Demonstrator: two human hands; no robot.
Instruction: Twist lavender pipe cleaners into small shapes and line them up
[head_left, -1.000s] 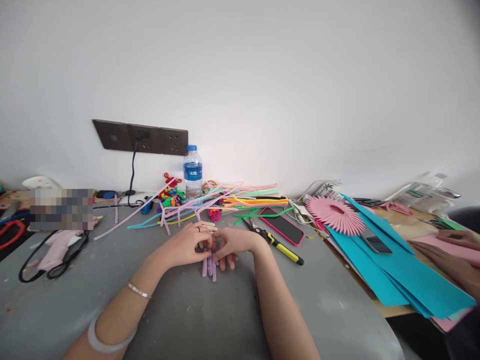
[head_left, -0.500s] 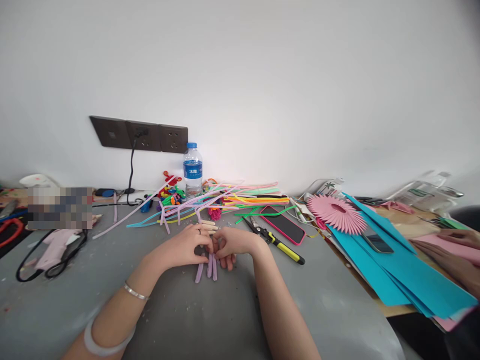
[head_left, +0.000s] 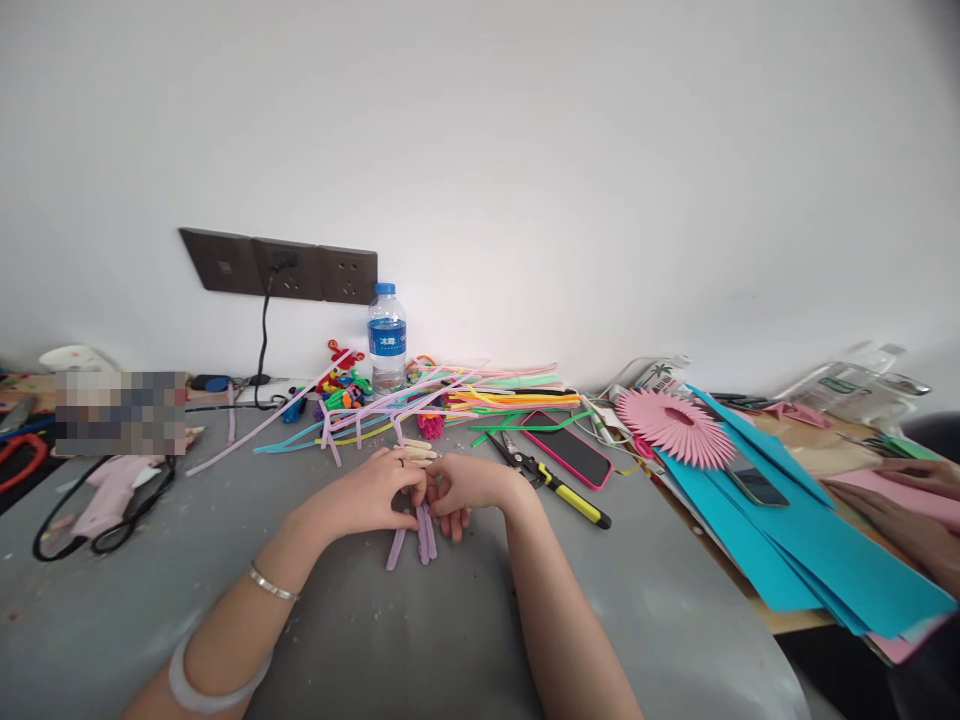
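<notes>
My left hand (head_left: 390, 487) and my right hand (head_left: 457, 490) meet over the middle of the grey table (head_left: 360, 640). Both are closed, fingers pinched on lilac pipe cleaners (head_left: 425, 540) whose ends poke out below toward me. One lilac end slants off to the left, apart from the others. Pale wooden-looking sticks (head_left: 420, 450) show just behind my fingers; whether I touch them, I cannot tell. Bent lilac stems lie beyond my left hand. Pliers with yellow-and-black handles (head_left: 570, 500) rest to the right of my right wrist.
Behind my hands lies a heap of coloured pipe cleaners (head_left: 517, 400) beside a water bottle (head_left: 387, 345). A red-edged phone (head_left: 570, 452) is near the pliers. Pink glue gun (head_left: 105, 500) and its cord lie left. Blue paper (head_left: 795, 540) and another person's hands (head_left: 892, 515) are right.
The lilac ends under my fingers have shifted slightly: the left one leans farther out and the others sit closer together. Both hands stay in nearly the same place.
</notes>
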